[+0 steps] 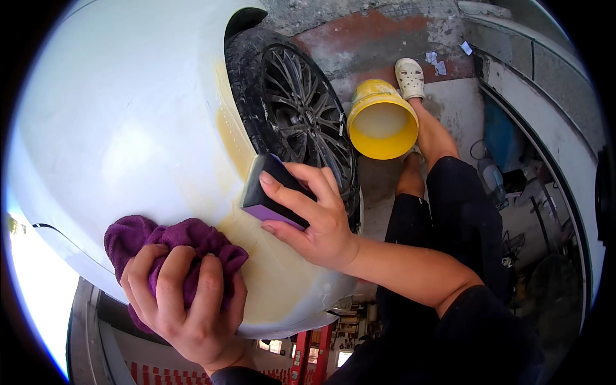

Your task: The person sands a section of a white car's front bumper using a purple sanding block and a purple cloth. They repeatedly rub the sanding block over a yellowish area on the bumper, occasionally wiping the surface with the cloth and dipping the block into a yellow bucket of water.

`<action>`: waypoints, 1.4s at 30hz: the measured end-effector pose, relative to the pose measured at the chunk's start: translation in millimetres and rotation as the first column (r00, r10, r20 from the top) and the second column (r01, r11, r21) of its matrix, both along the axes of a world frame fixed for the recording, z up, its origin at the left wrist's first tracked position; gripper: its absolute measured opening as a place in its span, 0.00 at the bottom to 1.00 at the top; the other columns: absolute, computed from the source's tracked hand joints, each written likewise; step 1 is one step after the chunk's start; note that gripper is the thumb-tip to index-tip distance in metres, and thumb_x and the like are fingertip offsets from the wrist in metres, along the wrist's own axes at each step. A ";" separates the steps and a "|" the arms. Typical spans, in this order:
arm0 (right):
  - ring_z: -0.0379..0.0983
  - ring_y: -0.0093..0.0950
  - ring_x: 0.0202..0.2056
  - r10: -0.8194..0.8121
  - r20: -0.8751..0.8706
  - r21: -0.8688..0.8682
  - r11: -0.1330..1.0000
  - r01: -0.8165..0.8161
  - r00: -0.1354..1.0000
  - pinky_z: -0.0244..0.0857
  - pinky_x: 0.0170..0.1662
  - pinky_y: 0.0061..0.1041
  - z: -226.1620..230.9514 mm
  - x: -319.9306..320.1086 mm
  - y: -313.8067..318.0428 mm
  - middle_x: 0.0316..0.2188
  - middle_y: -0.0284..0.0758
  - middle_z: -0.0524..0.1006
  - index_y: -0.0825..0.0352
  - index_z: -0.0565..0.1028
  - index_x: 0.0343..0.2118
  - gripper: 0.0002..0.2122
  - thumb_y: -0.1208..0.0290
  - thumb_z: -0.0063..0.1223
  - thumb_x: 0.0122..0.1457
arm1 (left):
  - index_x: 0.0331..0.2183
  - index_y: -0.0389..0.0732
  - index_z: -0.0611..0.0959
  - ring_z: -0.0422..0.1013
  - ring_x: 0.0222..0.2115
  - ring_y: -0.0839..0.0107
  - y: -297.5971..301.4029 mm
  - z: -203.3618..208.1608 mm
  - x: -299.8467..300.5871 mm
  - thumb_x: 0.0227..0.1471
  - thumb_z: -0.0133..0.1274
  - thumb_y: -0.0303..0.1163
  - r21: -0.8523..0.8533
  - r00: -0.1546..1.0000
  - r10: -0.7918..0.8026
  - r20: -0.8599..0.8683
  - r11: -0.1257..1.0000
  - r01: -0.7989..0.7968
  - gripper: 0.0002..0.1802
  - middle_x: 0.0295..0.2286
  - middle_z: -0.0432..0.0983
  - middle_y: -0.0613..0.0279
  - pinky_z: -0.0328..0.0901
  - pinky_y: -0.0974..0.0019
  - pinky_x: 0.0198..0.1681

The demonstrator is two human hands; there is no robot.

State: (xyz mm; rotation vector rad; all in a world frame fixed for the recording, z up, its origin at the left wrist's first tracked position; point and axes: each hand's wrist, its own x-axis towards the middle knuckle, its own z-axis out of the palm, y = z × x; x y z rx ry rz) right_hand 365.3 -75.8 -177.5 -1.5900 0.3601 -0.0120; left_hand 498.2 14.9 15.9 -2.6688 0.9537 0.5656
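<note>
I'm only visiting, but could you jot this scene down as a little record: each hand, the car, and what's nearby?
Left hand: grips a bunched purple cloth against the car
Right hand: holds a black and purple block at the panel, beside the wheel arch
Car panel: pale, with a yellowish patch near the block
Wheel: black tire, dark multi-spoke rim
Bucket: yellow, holding cloudy liquid
Footwear: perforated pale clog beside the bucket

We can't read any words or numbers here. We can't make out any signs or labels either.
</note>
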 end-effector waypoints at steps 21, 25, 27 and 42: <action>0.71 0.45 0.48 -0.034 -0.024 -0.053 0.998 0.033 0.999 0.67 0.56 0.42 -35.9 44.3 -1.3 0.53 0.46 0.76 0.56 0.80 0.65 0.28 0.58 0.70 0.62 | 0.33 0.42 0.87 0.76 0.46 0.45 3.5 -11.7 2.7 0.27 0.68 0.31 -0.033 1.000 -0.023 -0.012 0.999 0.022 0.21 0.40 0.79 0.57 0.71 0.42 0.46; 0.74 0.40 0.51 0.029 -0.017 -0.054 0.998 -0.030 0.999 0.66 0.60 0.37 -3.9 13.4 -4.6 0.56 0.44 0.78 0.61 0.81 0.64 0.29 0.64 0.73 0.59 | 0.32 0.42 0.87 0.76 0.46 0.46 -1.0 -3.3 -0.4 0.27 0.68 0.31 0.010 1.000 -0.008 0.015 1.000 0.008 0.21 0.41 0.80 0.58 0.71 0.43 0.47; 0.73 0.44 0.48 -0.110 0.054 -0.134 0.984 0.117 0.992 0.67 0.56 0.41 -56.3 102.7 -1.5 0.52 0.47 0.78 0.60 0.82 0.62 0.26 0.59 0.70 0.62 | 0.32 0.42 0.87 0.76 0.46 0.46 0.2 -13.3 1.3 0.27 0.68 0.32 -0.016 0.999 -0.030 0.020 0.999 0.031 0.21 0.40 0.79 0.58 0.70 0.43 0.47; 0.71 0.48 0.44 -0.195 0.136 -0.154 0.964 0.215 0.971 0.68 0.51 0.46 -84.2 154.0 4.2 0.43 0.47 0.79 0.60 0.83 0.58 0.23 0.57 0.67 0.63 | 0.32 0.42 0.87 0.76 0.45 0.46 -6.4 -4.4 2.6 0.27 0.68 0.31 0.009 1.000 -0.011 0.020 1.000 0.010 0.20 0.40 0.79 0.58 0.70 0.43 0.46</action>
